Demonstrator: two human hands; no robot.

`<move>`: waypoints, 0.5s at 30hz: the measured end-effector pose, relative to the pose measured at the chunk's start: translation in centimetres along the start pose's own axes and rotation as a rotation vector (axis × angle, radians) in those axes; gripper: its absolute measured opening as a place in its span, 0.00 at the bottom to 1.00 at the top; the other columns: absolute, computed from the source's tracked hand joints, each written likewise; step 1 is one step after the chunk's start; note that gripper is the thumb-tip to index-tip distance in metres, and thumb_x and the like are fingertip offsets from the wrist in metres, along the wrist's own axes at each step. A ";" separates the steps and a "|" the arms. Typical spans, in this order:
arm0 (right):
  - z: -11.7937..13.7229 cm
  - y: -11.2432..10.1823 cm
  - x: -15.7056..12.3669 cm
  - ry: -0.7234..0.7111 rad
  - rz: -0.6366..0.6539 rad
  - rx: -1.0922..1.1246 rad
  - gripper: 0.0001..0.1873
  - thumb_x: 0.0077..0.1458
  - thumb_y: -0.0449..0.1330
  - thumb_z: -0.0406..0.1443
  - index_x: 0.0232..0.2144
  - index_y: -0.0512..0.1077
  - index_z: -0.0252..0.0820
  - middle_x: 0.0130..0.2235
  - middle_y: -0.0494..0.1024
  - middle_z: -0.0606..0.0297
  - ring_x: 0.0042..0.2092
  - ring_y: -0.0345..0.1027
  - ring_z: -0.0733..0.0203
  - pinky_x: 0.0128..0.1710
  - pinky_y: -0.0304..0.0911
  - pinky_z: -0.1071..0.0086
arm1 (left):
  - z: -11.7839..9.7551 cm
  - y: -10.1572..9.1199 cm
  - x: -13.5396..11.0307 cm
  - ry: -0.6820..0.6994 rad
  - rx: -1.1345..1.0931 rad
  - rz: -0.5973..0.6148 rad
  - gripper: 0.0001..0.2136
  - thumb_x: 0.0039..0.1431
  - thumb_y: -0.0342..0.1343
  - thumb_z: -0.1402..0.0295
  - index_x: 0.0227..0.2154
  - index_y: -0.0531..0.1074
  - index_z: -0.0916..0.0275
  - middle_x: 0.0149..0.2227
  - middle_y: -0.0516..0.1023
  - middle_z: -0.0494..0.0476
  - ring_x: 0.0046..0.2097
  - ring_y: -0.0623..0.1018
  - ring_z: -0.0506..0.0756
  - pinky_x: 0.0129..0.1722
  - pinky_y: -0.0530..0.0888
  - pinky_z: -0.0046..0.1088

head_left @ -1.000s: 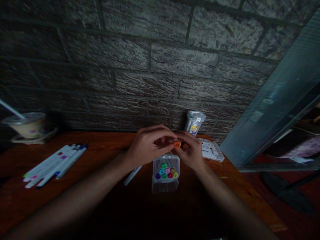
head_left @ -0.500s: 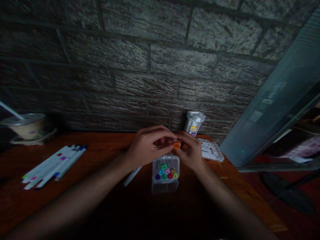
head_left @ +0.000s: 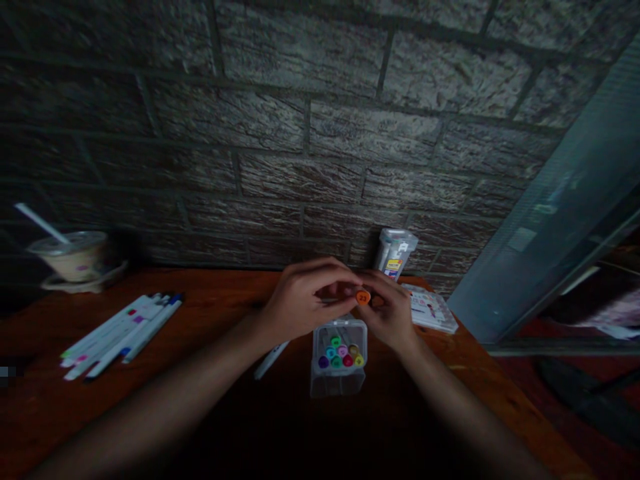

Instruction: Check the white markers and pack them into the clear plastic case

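Observation:
An orange-ended marker (head_left: 363,297), its round end printed 23, points toward me above the table. My left hand (head_left: 311,293) pinches it from the left, fingers closed. From the right, my right hand (head_left: 387,308) also has its fingers closed around it; most of the barrel is hidden. Just below the hands sits a clear plastic case (head_left: 338,385) with several markers (head_left: 342,351) inside, their coloured ends facing me: green, blue, pink, purple, red, yellow and brown. One loose marker (head_left: 271,360) lies left of the case, partly behind my left hand.
Several white markers (head_left: 120,333) lie in a pile on the wooden table (head_left: 215,300) at left. Behind them stands a lidded cup (head_left: 75,257) with a straw. A clear container (head_left: 396,253) and a flat printed box (head_left: 429,308) are at back right, near the brick wall (head_left: 330,180).
The view has shifted slightly, so everything appears a little further right and lower. Both hands keep hold of the orange-ended marker in nearly the same pose.

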State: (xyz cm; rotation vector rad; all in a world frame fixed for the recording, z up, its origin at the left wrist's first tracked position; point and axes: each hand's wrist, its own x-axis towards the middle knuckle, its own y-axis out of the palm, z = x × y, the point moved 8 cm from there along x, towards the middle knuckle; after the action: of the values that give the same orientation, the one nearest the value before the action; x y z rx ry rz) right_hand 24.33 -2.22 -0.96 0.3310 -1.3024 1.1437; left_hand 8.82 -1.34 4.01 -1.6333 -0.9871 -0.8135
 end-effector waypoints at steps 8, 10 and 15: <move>-0.1 0.0 0.0 -0.014 0.005 -0.007 0.09 0.62 0.65 0.34 0.45 0.78 0.45 0.42 0.82 0.58 0.41 0.78 0.55 0.34 0.73 0.64 | 0.0 0.0 0.0 -0.006 0.010 0.013 0.09 0.57 0.68 0.78 0.41 0.80 0.64 0.37 0.83 0.56 0.32 0.78 0.48 0.30 0.75 0.22; -0.1 0.1 0.0 -0.018 0.011 -0.008 0.09 0.62 0.65 0.34 0.46 0.78 0.45 0.42 0.82 0.58 0.41 0.78 0.55 0.35 0.73 0.64 | 0.0 0.0 0.0 -0.008 0.017 0.017 0.09 0.58 0.68 0.77 0.41 0.80 0.64 0.37 0.83 0.55 0.32 0.77 0.48 0.29 0.74 0.22; -0.1 0.0 0.0 -0.013 0.008 -0.018 0.07 0.63 0.65 0.35 0.44 0.78 0.45 0.41 0.82 0.57 0.41 0.79 0.54 0.36 0.73 0.62 | 0.0 0.0 0.0 -0.007 0.021 0.013 0.10 0.56 0.68 0.79 0.41 0.80 0.66 0.37 0.83 0.57 0.31 0.76 0.47 0.29 0.73 0.22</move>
State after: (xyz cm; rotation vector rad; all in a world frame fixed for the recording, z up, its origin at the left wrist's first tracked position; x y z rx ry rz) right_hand 24.38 -2.12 -1.02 0.3204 -1.3255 1.1377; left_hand 8.86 -1.33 4.01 -1.6239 -0.9854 -0.7870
